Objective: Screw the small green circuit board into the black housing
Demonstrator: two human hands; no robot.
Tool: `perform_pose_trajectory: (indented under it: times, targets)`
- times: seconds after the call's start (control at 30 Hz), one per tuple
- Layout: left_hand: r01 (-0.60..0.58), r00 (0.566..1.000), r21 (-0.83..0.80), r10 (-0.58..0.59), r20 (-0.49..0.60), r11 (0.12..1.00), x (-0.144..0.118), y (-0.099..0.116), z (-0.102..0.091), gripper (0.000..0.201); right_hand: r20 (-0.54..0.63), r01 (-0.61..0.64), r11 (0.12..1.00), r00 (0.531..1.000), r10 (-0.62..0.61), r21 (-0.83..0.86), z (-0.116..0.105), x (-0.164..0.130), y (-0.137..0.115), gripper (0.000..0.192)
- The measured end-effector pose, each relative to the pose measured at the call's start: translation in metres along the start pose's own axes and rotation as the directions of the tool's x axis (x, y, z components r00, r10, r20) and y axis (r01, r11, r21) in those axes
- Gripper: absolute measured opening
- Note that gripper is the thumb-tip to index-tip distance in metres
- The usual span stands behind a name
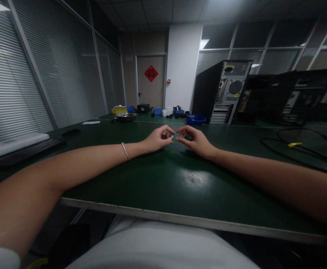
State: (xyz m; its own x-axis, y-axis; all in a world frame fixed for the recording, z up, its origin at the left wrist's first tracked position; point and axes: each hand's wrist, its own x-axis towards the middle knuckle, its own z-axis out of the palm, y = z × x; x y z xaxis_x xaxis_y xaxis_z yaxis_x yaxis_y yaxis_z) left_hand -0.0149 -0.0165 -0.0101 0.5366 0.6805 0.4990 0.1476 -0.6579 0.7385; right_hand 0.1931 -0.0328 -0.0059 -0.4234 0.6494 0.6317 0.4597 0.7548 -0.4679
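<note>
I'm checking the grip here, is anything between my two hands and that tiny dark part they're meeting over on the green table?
Nothing visible is. The left hand pinches the tiny dark part in its fingertips, and the right hand meets it from the other side. Only bare dark green table lies around them.

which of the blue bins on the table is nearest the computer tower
The blue bin right at the foot of the computer tower, the nearest of them to the hands. The other blue bins sit farther back on the green table, toward the wall.
</note>
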Motion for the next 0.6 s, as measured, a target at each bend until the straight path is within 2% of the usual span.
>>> perform_pose_trajectory:
  times: [0.17,0.27,0.4,0.6]
  targets:
    - [0.015,1.0,-0.021,-0.015,-0.009,1.0,0.0,0.0,-0.001,0.026,0.019,-0.044,0.999,0.999,0.044,-0.004,0.001,0.003,0.006,0.035]
    - [0.112,0.992,-0.114,-0.118,-0.046,0.987,0.002,-0.002,-0.001,0.026,0.038,-0.097,0.995,0.995,0.098,-0.013,0.002,0.004,0.011,0.036]
    - [0.222,0.956,-0.21,-0.255,-0.144,0.952,0.004,-0.008,-0.001,0.02,0.064,-0.131,0.991,0.989,0.132,-0.01,0.002,0.005,0.013,0.038]
    - [0.213,0.953,-0.214,-0.251,-0.168,0.953,0.005,-0.008,-0.002,0.021,0.086,-0.201,0.979,0.975,0.203,-0.029,0.004,0.006,0.015,0.039]
